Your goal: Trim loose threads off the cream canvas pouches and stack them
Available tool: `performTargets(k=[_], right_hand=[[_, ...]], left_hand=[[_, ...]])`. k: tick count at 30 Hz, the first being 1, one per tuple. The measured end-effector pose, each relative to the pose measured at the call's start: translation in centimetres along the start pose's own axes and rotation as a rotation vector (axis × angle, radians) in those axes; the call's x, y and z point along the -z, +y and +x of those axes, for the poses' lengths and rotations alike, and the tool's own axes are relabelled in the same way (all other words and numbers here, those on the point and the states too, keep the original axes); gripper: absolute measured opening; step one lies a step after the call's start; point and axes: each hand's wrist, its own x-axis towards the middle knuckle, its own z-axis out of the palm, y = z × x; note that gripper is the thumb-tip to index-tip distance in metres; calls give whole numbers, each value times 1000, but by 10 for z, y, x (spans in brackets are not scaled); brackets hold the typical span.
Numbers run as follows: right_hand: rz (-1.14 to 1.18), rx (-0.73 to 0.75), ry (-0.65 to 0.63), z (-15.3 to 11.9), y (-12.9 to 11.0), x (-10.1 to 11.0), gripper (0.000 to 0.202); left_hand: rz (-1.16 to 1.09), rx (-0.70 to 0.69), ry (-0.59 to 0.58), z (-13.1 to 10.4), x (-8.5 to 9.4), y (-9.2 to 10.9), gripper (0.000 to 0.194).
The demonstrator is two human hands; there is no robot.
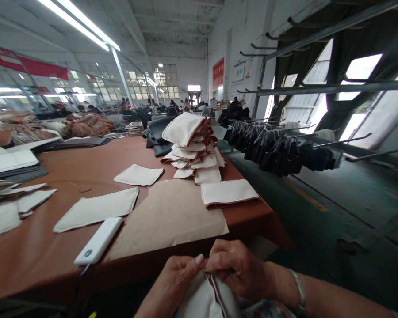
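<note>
At the bottom centre, below the table's front edge, my left hand [176, 282] pinches the top of a white fabric piece [202, 300] with a brown-edged opening. My right hand [237, 267] is closed on the same piece, its fingers bent beside the left thumb. The two hands nearly touch at the upper end of the brown edge. What lies between the fingertips is too small to make out. On the table ahead, a flat white piece with a brown edge [229, 192] lies near the right corner.
Behind it stands a tall stack of white pieces [185, 128]. Two white pieces [97, 208] and a white device [99, 240] lie left of a brown paper sheet [172, 216] on the brown table [69, 176]. A rack with dark hanging items [278, 152] stands right.
</note>
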Motion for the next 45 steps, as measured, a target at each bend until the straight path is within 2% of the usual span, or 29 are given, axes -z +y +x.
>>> performTargets(k=[5,8,10,12,14,16,21,25,29,32,34,36,38,40,45], right_hand=[[-107,104,-22,-8,3,2,19],[-33,75,12,-11,1,2,13],[122,-104,57,-10,-1,6,15],[335,-383,59,-6,-4,15,33],[503,-616,-26,2,-8,27,49],[567,-705,-131,12,-12,37,55],[558,-631,-318,26,-12,44,40],[496,-531,-275,21,-8,33,23],[487,-519,-161,15,-7,26,23],[558,-637,-163,14,-5,24,30],[613,-712,-202,16,-3,24,36],[636,-708,-215,18,-1,24,36],[654,-644,-199,19,-1,24,35],[684,-613,-175,18,-1,24,35],[663,-683,-78,4,10,29,39]], left_hand=[[63,-80,-60,3,1,-4,60],[152,-137,-120,0,1,-1,58],[214,-153,-135,-3,2,4,57],[289,-171,-120,-7,2,10,54],[387,-206,-89,-13,1,16,52],[482,-256,-41,-18,-2,21,51],[574,-401,100,-25,-9,25,47],[628,-469,126,-26,-10,25,45],[422,-381,58,-23,-10,21,49],[233,-282,-44,-17,-11,17,53],[229,-293,-62,-14,-11,17,53],[306,-360,-49,-11,-10,18,53],[377,-396,-53,-10,-5,19,54],[405,-363,-92,-9,4,18,53],[447,-249,-234,-7,38,7,51]])
